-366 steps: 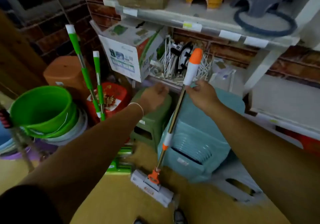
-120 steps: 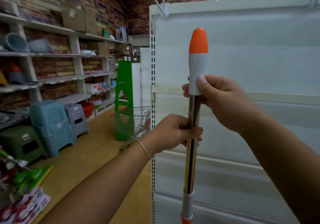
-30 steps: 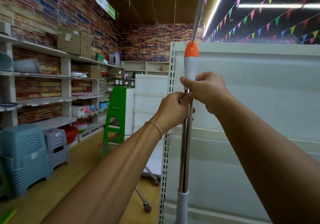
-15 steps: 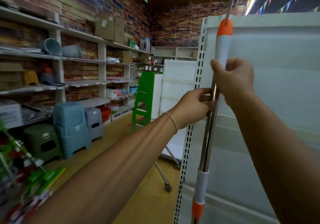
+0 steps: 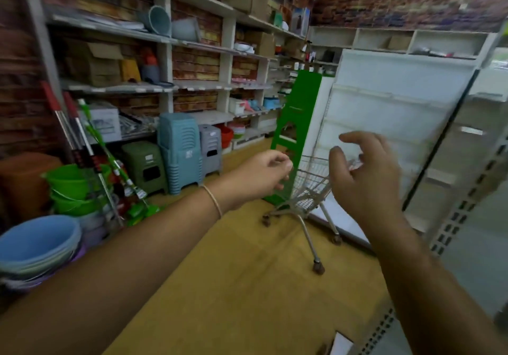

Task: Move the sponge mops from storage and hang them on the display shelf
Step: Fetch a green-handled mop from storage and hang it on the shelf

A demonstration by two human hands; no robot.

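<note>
Both my hands are free, left hand [image 5: 264,176] and right hand [image 5: 362,178] loosely curled, holding nothing, above the trolley [image 5: 308,189], mops [image 5: 82,145] leaning far left.

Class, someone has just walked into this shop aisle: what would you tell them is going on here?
A person is midway through stocking mops. Right now both hands are empty: the left hand hangs loosely curled and the right hand is spread open, both held out in front of a wire shopping trolley. No mop is being carried. More mops lean by the green buckets at the storage shelves on the left. The white display shelf stands to the right.
</note>
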